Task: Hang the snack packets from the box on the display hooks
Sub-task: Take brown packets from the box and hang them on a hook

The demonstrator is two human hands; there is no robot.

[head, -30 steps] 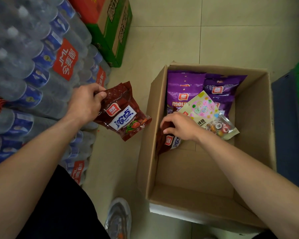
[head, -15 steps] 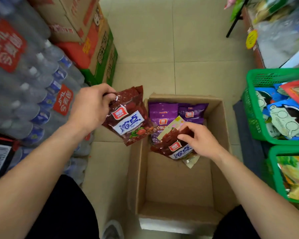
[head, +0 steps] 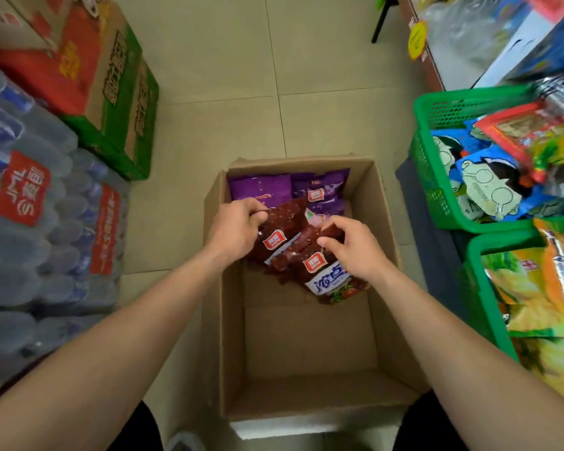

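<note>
Dark red plastic snack packets [head: 290,245] are held over the open brown cardboard box [head: 381,203], the left hand [head: 235,231] and right hand [head: 352,245] each pinching one's top edge, probably gathering them for hanging.

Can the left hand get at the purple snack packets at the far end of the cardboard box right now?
Probably not yet. The left hand is shut on a dark red snack packet, so it is occupied. The purple snack packets lie uncovered just beyond it in the cardboard box; nothing else blocks them.
</note>
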